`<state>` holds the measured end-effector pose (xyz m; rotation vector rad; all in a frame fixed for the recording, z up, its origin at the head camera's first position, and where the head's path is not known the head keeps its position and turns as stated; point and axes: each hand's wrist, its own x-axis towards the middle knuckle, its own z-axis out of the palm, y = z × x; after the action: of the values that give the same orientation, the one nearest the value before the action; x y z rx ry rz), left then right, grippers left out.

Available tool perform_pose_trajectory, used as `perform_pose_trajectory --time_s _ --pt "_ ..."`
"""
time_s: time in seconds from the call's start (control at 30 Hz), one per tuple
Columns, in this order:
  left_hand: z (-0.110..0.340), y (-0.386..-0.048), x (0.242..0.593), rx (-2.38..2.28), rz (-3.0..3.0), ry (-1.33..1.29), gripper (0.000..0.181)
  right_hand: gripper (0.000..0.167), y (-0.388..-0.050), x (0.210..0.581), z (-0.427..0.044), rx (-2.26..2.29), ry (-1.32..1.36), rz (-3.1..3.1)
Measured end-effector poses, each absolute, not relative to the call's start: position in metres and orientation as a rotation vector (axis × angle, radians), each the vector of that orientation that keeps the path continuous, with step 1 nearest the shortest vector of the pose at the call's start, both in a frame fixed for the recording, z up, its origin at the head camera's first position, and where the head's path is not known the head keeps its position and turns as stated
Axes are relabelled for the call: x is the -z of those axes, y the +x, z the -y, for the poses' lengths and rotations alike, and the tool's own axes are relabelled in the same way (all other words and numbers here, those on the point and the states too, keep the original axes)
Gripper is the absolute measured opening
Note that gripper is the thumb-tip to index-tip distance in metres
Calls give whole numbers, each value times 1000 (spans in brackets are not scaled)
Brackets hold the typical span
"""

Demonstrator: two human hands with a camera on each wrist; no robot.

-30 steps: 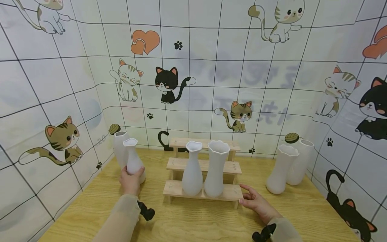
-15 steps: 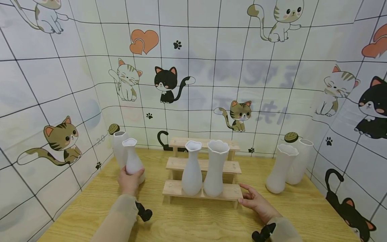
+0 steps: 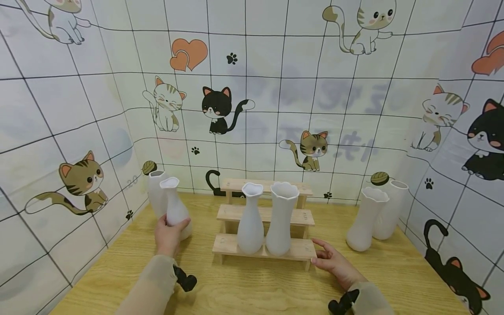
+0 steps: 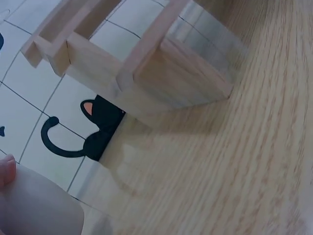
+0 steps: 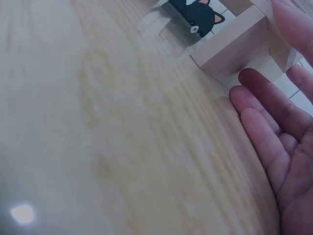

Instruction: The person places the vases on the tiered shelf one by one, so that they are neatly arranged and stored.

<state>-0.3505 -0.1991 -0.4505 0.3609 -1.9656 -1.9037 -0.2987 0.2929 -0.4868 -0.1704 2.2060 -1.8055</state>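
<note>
In the head view, my left hand [image 3: 168, 237] grips the lower body of a white narrow-necked vase [image 3: 176, 209] at the left. The left wrist view shows part of that vase [image 4: 41, 205] with a fingertip on it. A three-step wooden stand [image 3: 232, 245] is in the middle. On its lowest step stand a slim-necked white vase [image 3: 250, 225] and a wider white vase with a wavy rim [image 3: 280, 225]. My right hand [image 3: 334, 264] holds the right end of that step between thumb and forefinger. The right wrist view shows its other fingers [image 5: 266, 147] loosely bent beside the stand.
Behind the gripped vase stands another white vase [image 3: 154, 194]. Two more white vases, a wavy-rimmed one [image 3: 364, 223] and one behind it [image 3: 393, 214], stand at the right on the wooden table [image 3: 252, 293]. Cat-printed walls [image 3: 260, 109] enclose the table at the back and sides.
The vase in my left hand has moved slightly up and to the right, away from the vase behind it. My right hand and the stand stay where they were.
</note>
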Motion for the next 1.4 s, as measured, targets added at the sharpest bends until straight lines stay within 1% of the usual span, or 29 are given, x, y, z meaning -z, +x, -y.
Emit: perform_pose_trajectory --time_s 0.23,0.77,1.17,1.4 --pt "192 -343 432 1883 2063 280 84 79 -299 487 -294 1804 -190 -2198" --pt "182 -333 396 1931 2186 236 89 80 -301 486 -294 1805 -187 -2194" --pt "169 -329 372 2010 2229 132 92 79 -299 487 -292 1805 -175 -2205" --pt "160 -330 360 1991 2250 75 89 79 -298 486 -292 1803 -183 -2208"
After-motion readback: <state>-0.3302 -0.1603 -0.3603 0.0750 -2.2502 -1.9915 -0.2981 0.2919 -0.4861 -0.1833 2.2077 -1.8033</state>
